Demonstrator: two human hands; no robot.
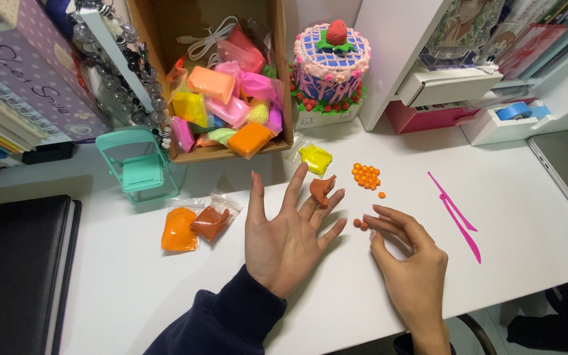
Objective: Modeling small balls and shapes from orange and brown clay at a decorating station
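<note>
My left hand (284, 233) lies palm up over the white table (133, 289), fingers spread, with nothing in the palm. A brown clay lump (322, 189) rests on the table just beyond its fingertips. My right hand (410, 260) sits to the right, its fingertips pinched at two small orange clay balls (360, 224) on the table; whether it grips them I cannot tell. A cluster of several tiny orange balls (367, 176) lies further back. A yellow clay packet (315, 158) sits behind the brown lump.
A cardboard box (279, 72) of coloured clay packets stands at the back. Orange and brown clay bags (195, 227) lie left. Pink plastic tools (458, 217) lie right. A mint toy chair (138, 164), decorated clay cake (330, 62), tape dispenser (507, 118), black folder (14, 263).
</note>
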